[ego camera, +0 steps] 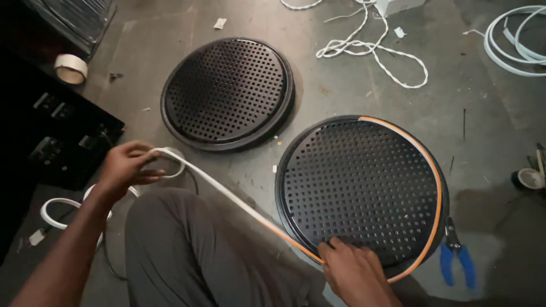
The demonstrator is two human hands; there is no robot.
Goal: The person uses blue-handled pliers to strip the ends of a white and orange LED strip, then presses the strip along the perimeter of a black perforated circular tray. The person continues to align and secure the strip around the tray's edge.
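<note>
**Seating a flexible strip along the rim of a perforated disc**

The fingers of the right hand [354, 274] are pressing down, curled, on the near rim of the round black perforated metal disc [360, 193], pinning the flexible white-and-orange strip [239, 200] where it is meeting the edge. The left hand [126, 169] is pinching the free length of the same strip between thumb and fingertips, holding it raised and fairly taut over the grey-trousered knee [187, 250]. From the right hand outward, the orange face of the strip is lying along the disc's right rim, from the near edge round to the top; the left part of the rim is bare. Judged from this, the strip is being laid round the circumference, with roughly half done. The next move is calling for the left hand to feed slack while the right slides along the rim, keeping the strip flat and untwisted. A 2nd perforated black disc [227, 91] is lying beyond, untouched. Blue-handled pliers [456, 258] are resting just beside the near disc, and a roll of tape [71, 68] is lying well apart at far left.
</note>
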